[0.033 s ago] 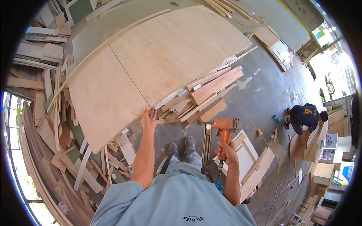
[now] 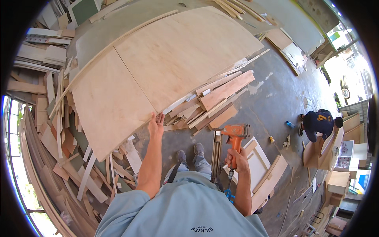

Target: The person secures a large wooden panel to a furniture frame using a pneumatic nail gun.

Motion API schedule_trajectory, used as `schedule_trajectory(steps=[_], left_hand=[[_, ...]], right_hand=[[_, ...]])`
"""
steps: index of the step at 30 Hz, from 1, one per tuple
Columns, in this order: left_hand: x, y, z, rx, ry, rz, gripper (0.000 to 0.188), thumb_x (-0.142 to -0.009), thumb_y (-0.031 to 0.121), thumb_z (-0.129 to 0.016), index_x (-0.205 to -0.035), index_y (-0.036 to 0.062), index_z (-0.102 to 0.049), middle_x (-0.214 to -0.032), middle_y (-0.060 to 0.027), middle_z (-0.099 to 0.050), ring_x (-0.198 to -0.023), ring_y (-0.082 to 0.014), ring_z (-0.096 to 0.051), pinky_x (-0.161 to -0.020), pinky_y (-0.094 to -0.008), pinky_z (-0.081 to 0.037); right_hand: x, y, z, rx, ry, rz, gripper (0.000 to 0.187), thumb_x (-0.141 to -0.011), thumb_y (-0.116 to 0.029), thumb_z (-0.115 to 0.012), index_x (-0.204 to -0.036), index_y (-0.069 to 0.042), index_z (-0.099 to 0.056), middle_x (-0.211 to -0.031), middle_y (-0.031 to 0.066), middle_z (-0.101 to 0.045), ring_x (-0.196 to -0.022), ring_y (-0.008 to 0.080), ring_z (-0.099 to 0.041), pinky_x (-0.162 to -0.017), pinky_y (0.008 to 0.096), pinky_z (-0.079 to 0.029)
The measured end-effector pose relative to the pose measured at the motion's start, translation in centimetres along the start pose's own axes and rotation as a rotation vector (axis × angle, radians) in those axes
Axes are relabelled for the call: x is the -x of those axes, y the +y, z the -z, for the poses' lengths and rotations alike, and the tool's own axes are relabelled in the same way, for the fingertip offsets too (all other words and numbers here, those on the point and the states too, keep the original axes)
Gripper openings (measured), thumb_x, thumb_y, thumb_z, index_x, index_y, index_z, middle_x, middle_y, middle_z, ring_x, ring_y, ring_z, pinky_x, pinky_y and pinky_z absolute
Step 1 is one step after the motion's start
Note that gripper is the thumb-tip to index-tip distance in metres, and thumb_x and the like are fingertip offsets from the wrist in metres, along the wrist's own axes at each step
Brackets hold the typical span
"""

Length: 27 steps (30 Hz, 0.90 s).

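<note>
A large pale plywood panel [image 2: 173, 55] lies in front of me, with a dark straight seam crossing it. At the near end of that seam, my left hand [image 2: 156, 123] touches the panel's edge, palm turned up and fingers stretched out. My right hand [image 2: 238, 158] is wrapped round the handle of an orange nail gun [image 2: 235, 131], held to the right and apart from the panel. Its long magazine [image 2: 216, 154] points back toward me. A blue air hose fitting [image 2: 229, 194] hangs below the grip. Whether a finger presses the trigger is hidden.
Wood offcuts [image 2: 213, 98] lie heaped beside and under the panel, and more scrap boards [image 2: 59, 158] fill the left side. A white framed board [image 2: 252, 158] lies right of my legs. Farther right, a person in a dark shirt [image 2: 319, 121] bends over a wooden box [image 2: 314, 154].
</note>
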<state>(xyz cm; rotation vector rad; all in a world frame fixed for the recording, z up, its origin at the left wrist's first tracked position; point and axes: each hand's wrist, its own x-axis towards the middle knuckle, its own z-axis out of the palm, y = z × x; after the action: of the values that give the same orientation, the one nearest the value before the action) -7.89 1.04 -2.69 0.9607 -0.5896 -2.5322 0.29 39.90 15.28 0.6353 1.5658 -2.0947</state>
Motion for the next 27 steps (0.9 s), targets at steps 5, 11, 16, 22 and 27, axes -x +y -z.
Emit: schedule_trajectory(steps=[5,11,16,22,27], left_hand=[[-0.5,-0.2,1.0,-0.033,-0.039,-0.021,0.038,-0.098,0.02,-0.059,-0.119,-0.0108,-0.052,-0.116,-0.0223,-0.063,-0.107,-0.0334,-0.064,-0.099,-0.0453,-0.053],[-1.0,-0.8,1.8,-0.015,-0.053,-0.023,0.031,-0.096,0.011,-0.06,-0.114,-0.012,-0.05,-0.105,-0.02,-0.063,-0.1,-0.0347,-0.065,-0.097,-0.0471,-0.054],[-0.6,-0.4,1.5,-0.069,-0.055,-0.023,0.034,-0.097,0.016,-0.06,-0.118,-0.0091,-0.051,-0.11,-0.0215,-0.064,-0.105,-0.0357,-0.064,-0.101,-0.0495,-0.051],[1.0,-1.3,1.7,-0.284,-0.093,0.1,0.04,-0.099,0.034,-0.056,-0.116,-0.0019,-0.055,-0.101,-0.0113,-0.064,-0.095,-0.0256,-0.065,-0.085,-0.0408,-0.054],[13.5,-6.8,-2.4,-0.81,-0.565,0.295,0.036,-0.099,0.04,-0.054,-0.121,0.0109,-0.054,-0.105,-0.0061,-0.062,-0.097,-0.0204,-0.065,-0.082,-0.0365,-0.052]], right_hand=[[-0.1,-0.1,-0.2,0.013,-0.045,0.0,0.031,-0.087,-0.007,-0.06,-0.118,-0.001,-0.054,-0.063,0.0031,-0.051,-0.045,0.0149,-0.052,-0.046,0.0307,-0.046],[-0.9,-0.7,-0.7,-0.004,-0.083,0.0,0.035,-0.088,-0.007,-0.06,-0.122,-0.001,-0.053,-0.063,0.0028,-0.051,-0.046,0.0152,-0.052,-0.047,0.0319,-0.047],[-1.7,-1.1,-1.0,0.013,-0.104,0.007,0.032,-0.088,-0.007,-0.06,-0.119,-0.002,-0.054,-0.063,0.0028,-0.051,-0.047,0.0153,-0.052,-0.049,0.032,-0.047],[-2.3,-1.4,-1.6,-0.057,-0.156,0.03,0.015,-0.089,-0.007,-0.059,-0.102,-0.004,-0.052,-0.063,0.003,-0.05,-0.045,0.0163,-0.051,-0.054,0.0354,-0.049],[-4.7,-0.9,0.2,-0.239,-0.131,0.088,0.012,-0.091,-0.011,-0.059,-0.097,-0.005,-0.051,-0.064,0.0035,-0.049,-0.049,0.0157,-0.051,-0.053,0.0354,-0.048]])
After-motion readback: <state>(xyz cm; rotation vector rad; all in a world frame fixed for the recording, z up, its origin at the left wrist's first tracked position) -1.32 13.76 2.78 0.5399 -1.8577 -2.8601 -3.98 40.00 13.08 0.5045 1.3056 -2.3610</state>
